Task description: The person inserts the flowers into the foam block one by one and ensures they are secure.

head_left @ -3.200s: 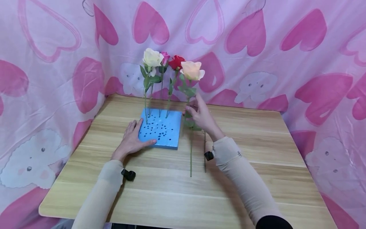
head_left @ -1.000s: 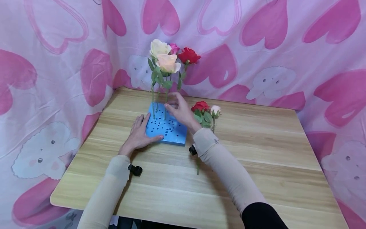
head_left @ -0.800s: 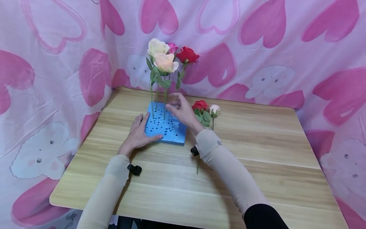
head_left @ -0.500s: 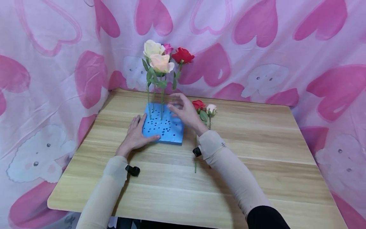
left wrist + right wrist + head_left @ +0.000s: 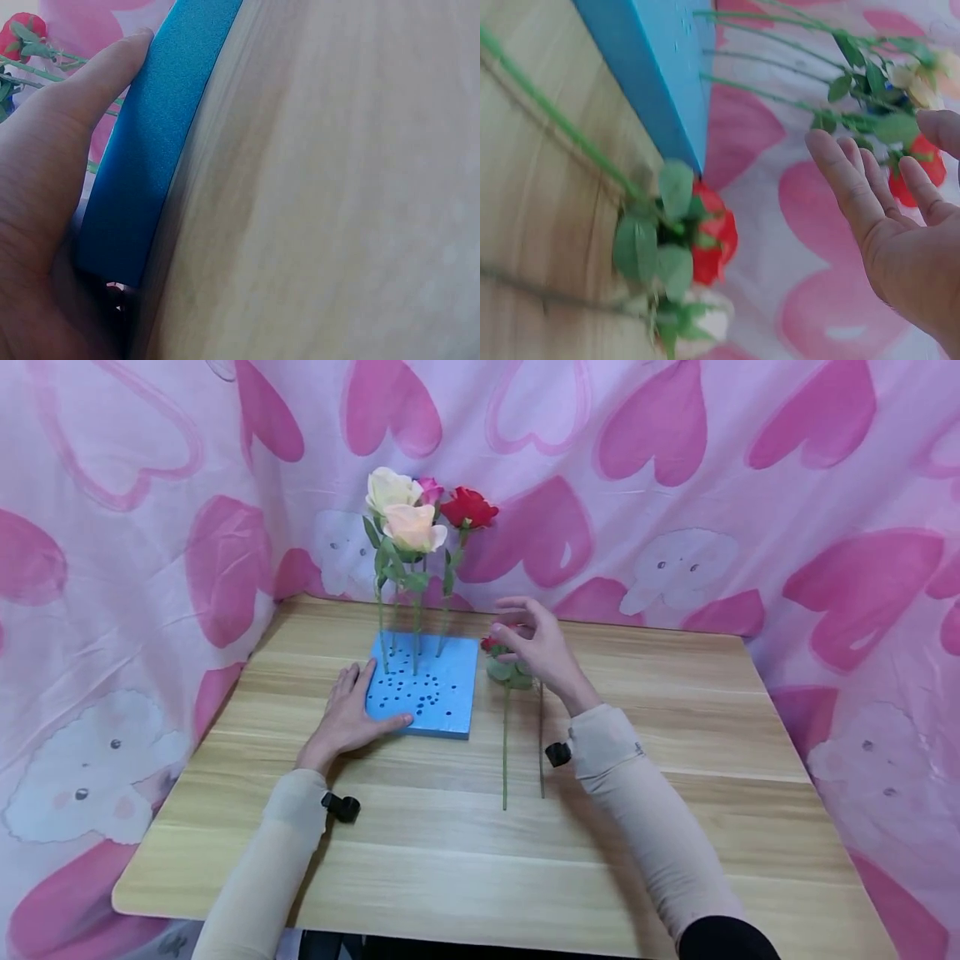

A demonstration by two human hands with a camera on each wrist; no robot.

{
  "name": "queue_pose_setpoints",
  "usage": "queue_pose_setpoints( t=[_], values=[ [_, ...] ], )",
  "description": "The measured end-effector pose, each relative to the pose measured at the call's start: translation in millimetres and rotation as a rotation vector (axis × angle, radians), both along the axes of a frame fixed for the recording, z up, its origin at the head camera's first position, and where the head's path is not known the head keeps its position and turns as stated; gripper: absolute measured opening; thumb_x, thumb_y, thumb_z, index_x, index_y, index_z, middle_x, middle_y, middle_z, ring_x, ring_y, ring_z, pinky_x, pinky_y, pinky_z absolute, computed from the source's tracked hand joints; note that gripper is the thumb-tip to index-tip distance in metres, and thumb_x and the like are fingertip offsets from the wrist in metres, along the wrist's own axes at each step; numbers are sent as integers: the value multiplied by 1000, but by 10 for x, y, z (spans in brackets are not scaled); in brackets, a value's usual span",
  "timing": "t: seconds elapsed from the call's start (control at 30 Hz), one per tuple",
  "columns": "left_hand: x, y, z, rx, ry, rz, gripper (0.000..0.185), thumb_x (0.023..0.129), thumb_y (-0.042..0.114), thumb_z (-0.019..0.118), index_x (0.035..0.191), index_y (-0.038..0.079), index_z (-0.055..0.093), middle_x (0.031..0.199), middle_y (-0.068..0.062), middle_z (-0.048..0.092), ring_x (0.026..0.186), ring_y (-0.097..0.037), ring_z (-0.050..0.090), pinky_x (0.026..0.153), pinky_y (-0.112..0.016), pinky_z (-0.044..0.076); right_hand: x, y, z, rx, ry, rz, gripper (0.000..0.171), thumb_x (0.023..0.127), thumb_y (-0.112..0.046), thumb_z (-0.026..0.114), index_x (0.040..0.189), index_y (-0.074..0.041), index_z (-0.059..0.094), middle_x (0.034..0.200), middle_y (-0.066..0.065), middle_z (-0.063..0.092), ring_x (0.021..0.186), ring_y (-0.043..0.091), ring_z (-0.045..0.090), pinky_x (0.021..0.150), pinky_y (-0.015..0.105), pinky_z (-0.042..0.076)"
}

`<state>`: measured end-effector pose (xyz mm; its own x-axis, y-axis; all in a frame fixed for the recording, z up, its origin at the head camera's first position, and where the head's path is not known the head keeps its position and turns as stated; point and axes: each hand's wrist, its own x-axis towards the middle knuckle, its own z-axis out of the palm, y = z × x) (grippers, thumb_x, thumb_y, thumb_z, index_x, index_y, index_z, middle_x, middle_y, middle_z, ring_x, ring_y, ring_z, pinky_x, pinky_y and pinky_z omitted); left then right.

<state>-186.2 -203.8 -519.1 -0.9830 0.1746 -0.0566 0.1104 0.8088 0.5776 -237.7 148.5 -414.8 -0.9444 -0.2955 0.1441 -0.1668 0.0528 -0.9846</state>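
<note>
A blue foam block (image 5: 450, 685), dotted with holes, lies on the table. Upright in it stand a cream rose (image 5: 392, 491), a peach rose (image 5: 414, 527), a magenta rose (image 5: 430, 491) and a red rose (image 5: 470, 508). My left hand (image 5: 347, 718) rests against the block's left side, its straight thumb on the front edge. Right of the block, my right hand (image 5: 546, 653) hovers holding nothing, fingers loosely bent. Beneath it lie a second red rose (image 5: 714, 240) and a pale pink rose (image 5: 709, 321), whose bloom the hand hides in the head view.
The wooden table (image 5: 675, 827) spreads right and forward of the block. A pink heart-patterned curtain (image 5: 525, 410) hangs along its back and left side. Both lying stems (image 5: 505, 752) point toward the table's near edge.
The peach rose, earlier in my right hand, now stands in the block. That hand has let go and moved right, over the lying roses. My left hand stays on the block.
</note>
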Motion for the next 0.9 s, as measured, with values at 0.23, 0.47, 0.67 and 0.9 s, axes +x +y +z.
queue_pose_setpoints(
  t=[0.23,0.47,0.67,0.9],
  values=[
    [1,-22,1,11,-5,4,127,78,82,69,168,27,-2,173,-20,-4,159,-42,-9,122,-72,3,51,306,55,-27,1,-54,43,101,-20,70,142,-16,57,132,18,62,114,35,67,81,50,64],
    [1,-26,16,9,-11,5,128,78,82,69,168,28,-3,173,-20,-5,158,-42,-9,122,-73,3,142,526,34,-45,-56,-185,35,102,-11,67,136,-9,60,126,21,63,104,32,71,82,64,59],
    [4,-26,34,12,1,5,127,79,81,69,168,26,-2,173,-21,-4,158,-43,-8,123,-72,2,215,674,-92,79,-260,-193,39,102,-7,65,140,-6,55,129,26,60,113,43,66,84,57,62],
    [-2,-7,10,8,-4,4,127,78,81,69,168,26,-2,173,-21,-4,158,-43,-8,123,-71,1,295,793,-313,221,-509,-116,50,103,-10,64,148,-1,44,127,34,59,106,49,66,88,60,60]
  ],
)
